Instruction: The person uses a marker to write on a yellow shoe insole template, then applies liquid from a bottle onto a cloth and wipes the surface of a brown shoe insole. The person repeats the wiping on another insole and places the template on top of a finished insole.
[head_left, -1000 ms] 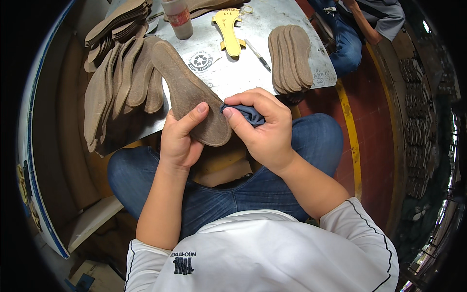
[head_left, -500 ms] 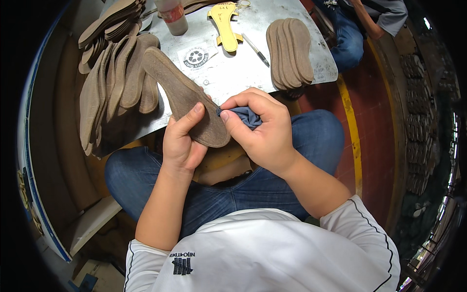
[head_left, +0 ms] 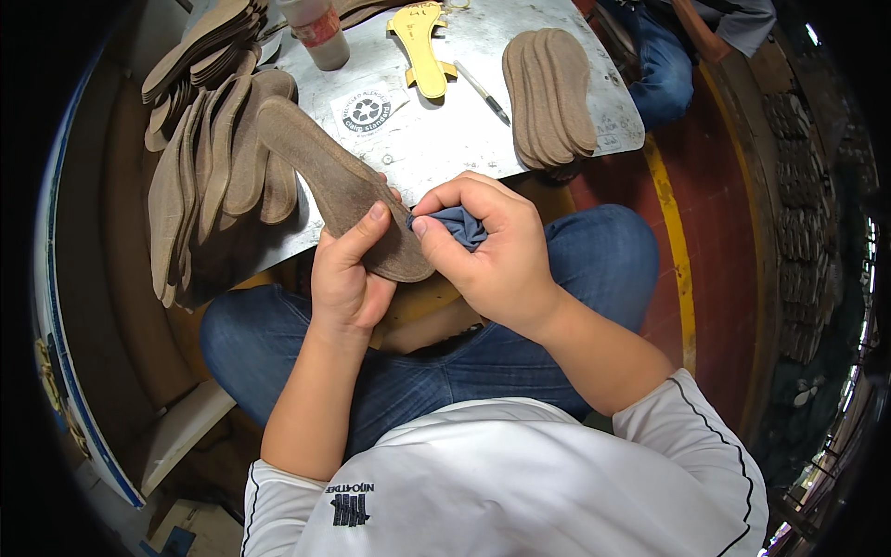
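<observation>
My left hand is closed round the lower part of a brown insole, thumb across its face and fingers behind it. The insole tilts up to the left over the table's near edge. In my right hand a blue-grey cloth is bunched, its tip pinched between thumb and forefinger. That cloth tip touches the insole's right edge, close to my left hand.
On the metal table lie piled insoles at the left and a neat stack at the right. A yellow template, a pen, a bottle and a printed label stand or lie between. Another person's leg is beyond.
The cloth and my right hand have shifted slightly left along with the insole. Both hands keep their hold, and the whole view has moved a little.
</observation>
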Motion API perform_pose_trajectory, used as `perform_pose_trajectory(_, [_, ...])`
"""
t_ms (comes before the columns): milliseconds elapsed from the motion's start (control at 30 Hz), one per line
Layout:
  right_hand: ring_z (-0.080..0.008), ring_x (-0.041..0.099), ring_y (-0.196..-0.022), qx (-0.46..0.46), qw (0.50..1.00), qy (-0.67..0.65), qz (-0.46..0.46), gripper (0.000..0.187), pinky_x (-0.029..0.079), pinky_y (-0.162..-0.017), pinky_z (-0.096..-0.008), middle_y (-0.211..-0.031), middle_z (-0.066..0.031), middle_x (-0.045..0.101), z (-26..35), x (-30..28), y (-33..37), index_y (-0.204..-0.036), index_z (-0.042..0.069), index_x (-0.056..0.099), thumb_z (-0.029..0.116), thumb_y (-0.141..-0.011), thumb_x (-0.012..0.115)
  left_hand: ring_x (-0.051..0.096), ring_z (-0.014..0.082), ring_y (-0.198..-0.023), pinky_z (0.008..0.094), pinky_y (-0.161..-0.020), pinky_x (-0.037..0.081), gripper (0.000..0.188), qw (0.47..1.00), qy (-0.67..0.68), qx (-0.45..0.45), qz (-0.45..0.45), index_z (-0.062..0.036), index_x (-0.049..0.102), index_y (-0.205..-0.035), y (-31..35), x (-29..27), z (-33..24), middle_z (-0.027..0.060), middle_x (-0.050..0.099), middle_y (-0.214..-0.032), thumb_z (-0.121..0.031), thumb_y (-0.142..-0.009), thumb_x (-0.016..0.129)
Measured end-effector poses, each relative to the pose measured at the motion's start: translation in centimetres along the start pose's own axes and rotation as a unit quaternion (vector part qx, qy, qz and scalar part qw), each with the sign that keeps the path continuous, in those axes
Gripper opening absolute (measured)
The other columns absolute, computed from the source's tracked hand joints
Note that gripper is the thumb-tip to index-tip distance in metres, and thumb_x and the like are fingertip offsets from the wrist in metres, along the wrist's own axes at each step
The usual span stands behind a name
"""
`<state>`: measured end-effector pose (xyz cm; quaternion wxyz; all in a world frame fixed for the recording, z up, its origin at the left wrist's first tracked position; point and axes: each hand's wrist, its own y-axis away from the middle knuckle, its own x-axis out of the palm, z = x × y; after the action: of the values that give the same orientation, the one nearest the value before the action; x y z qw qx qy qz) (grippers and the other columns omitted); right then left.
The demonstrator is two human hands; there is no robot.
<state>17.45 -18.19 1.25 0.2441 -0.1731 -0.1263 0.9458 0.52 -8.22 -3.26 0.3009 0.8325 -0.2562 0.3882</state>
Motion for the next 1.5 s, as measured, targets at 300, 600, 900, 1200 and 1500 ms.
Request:
perform_pose_trajectory(300, [-0.0287, 0.076, -0.083, -0.006, 1.000, 0.002, -0.009, 0.014, 0.060, -0.077, -0.0389, -0.096, -0.0155, 0.077, -0.2, 0.2, 0.1, -0.103, -0.002, 0.080, 0.008, -0.096, 0.085, 0.073, 0.0237, -0.132, 0.0432, -0.118, 0.059, 0.043, 1.000, -0.020, 0.014, -0.016, -0.0025, 0.064, -0.154, 0.3, 0.3, 0.3, 0.0111, 0.075, -0.140, -0.004, -0.112, 0.077])
perform_pose_trajectory(600, [-0.0289, 0.077, -0.085, 0.043, 0.999, -0.017, -0.012, 0.014, 0.060, -0.078, -0.0387, -0.096, -0.0165, 0.078, -0.4, 0.2, 0.1, -0.103, -0.002, 0.080, 0.009, -0.096, 0.084, 0.073, 0.0232, -0.129, 0.0429, -0.118, 0.059, 0.041, 1.000, -0.006, -0.008, -0.028, -0.0037, 0.064, -0.153, 0.7, 0.4, 1.1, 0.0103, 0.075, -0.136, -0.006, -0.114, 0.076])
perform_pose_trajectory(900, [-0.0192, 0.072, -0.087, 0.046, 0.999, -0.019, -0.005, 0.013, 0.057, -0.080, -0.0342, -0.098, -0.0118, 0.078, -0.6, -0.1, 0.1, -0.105, -0.002, 0.080, 0.008, -0.098, 0.084, 0.073, 0.0238, -0.129, 0.0441, -0.119, 0.059, 0.041, 0.998, -0.034, -0.013, -0.042, -0.0042, 0.063, -0.154, 0.9, 0.6, 1.6, 0.0097, 0.075, -0.136, -0.009, -0.116, 0.075])
perform_pose_trajectory(1200, [-0.0167, 0.072, -0.082, 0.097, 0.995, -0.031, 0.013, 0.014, 0.058, -0.077, -0.0332, -0.094, -0.0099, 0.079, -0.7, -0.4, 0.4, -0.106, -0.002, 0.080, 0.010, -0.100, 0.084, 0.073, 0.0247, -0.128, 0.0442, -0.120, 0.058, 0.042, 0.999, -0.002, 0.012, -0.031, -0.0049, 0.064, -0.155, 0.4, -0.3, 0.8, 0.0084, 0.074, -0.135, -0.007, -0.115, 0.075])
perform_pose_trajectory(1500, [-0.0018, 0.063, -0.078, 0.201, 0.966, -0.165, -0.003, 0.011, 0.051, -0.070, -0.0224, -0.093, 0.0037, 0.076, -0.6, -1.4, -0.2, -0.113, 0.002, 0.083, 0.012, -0.108, 0.084, 0.073, 0.0255, -0.128, 0.0453, -0.119, 0.059, 0.043, 0.999, -0.003, 0.028, -0.029, -0.0054, 0.064, -0.156, 0.4, -0.4, 0.1, 0.0084, 0.075, -0.134, -0.007, -0.115, 0.075])
